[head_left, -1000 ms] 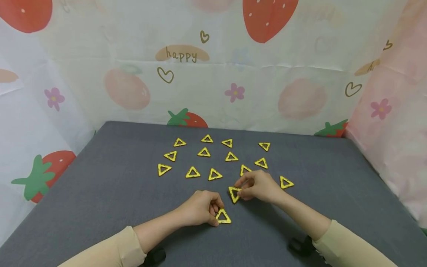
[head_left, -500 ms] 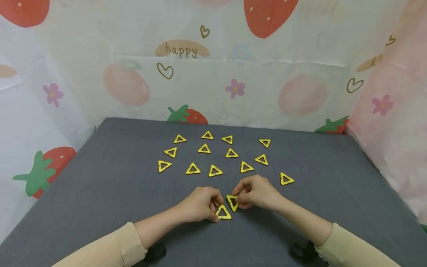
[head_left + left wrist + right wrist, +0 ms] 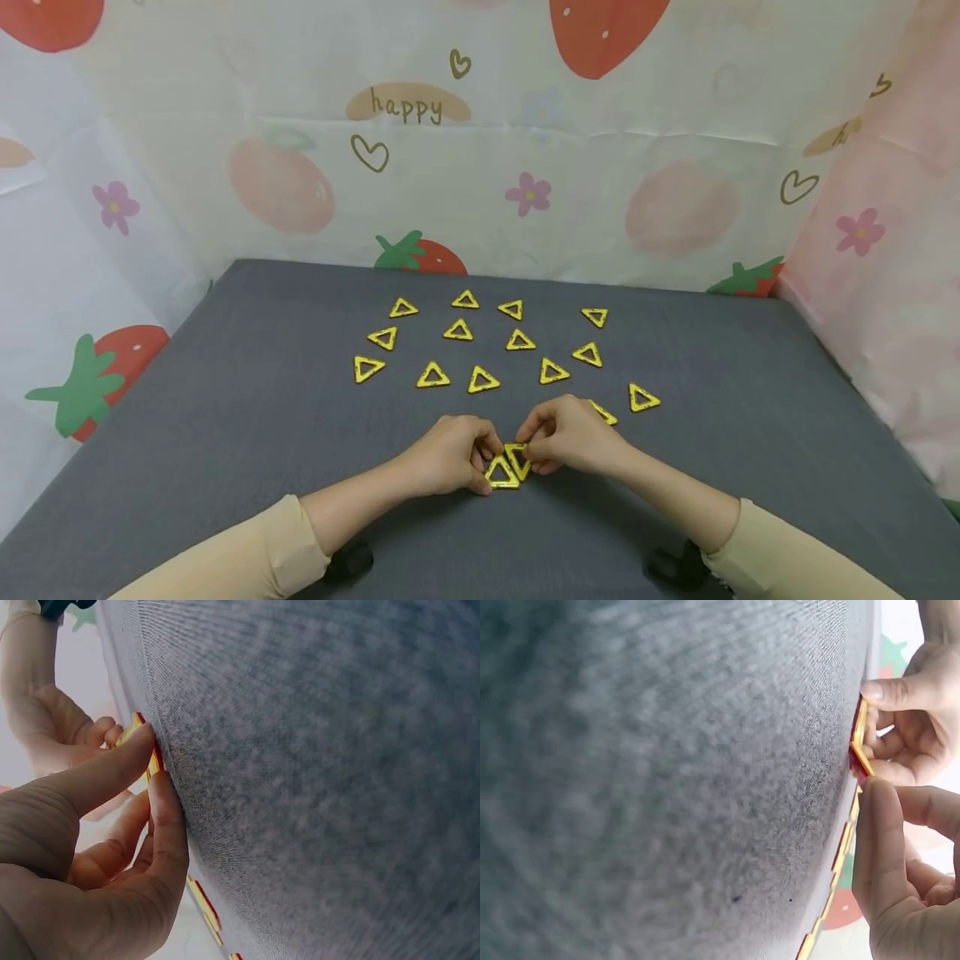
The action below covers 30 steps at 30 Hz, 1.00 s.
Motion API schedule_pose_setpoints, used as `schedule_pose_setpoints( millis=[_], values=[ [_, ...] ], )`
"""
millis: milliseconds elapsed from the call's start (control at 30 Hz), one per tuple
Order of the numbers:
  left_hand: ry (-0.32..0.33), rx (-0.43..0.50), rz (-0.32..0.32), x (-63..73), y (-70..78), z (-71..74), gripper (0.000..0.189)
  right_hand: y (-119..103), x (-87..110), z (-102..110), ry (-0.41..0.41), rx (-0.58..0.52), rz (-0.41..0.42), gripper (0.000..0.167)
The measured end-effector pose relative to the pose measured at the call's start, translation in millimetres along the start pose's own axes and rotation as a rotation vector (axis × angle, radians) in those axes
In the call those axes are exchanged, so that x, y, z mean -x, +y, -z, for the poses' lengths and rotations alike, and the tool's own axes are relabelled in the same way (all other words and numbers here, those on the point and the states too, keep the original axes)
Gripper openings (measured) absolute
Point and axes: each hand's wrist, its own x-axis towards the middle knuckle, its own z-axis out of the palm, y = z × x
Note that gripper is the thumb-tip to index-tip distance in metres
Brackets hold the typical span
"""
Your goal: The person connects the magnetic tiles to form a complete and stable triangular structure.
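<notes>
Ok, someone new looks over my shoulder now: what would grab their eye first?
Probably the two hands at the front middle: the left hand pinches one yellow triangle, the right hand another right beside it. Next, the loose triangles scattered farther back on the dark grey table. Then the pale backdrop behind, with its big strawberry prints and the word "happy".

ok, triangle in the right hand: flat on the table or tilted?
Tilted: the right wrist view shows that triangle slanting off the table toward the right hand, at an angle to the neighbouring triangle.
</notes>
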Motion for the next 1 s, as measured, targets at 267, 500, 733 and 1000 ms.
schedule_pose_setpoints(
  millis=[267, 500, 733, 1000],
  values=[
    [0.008, 0.01, -0.009, 1.3, 1.2, -0.1, 0.032, -3.2, -0.4, -3.2, 0.017, 0.035, 0.001, 0.009],
    [-0.007, 0.024, 0.003, 1.4, 2.3, 1.5, 0.036, -5.5, 0.1, -4.4, 0.033, 0.029, -0.038, 0.007],
    [-0.017, 0.027, 0.0, 0.9, 2.0, 2.0, 0.035, -5.2, 1.1, -3.7, 0.02, 0.009, -0.062, 0.008],
    [-0.013, 0.028, -0.019, 1.4, 1.2, 1.6, 0.033, 3.8, 2.0, 2.0, -0.098, -0.045, -0.029, 0.027]
  ],
)
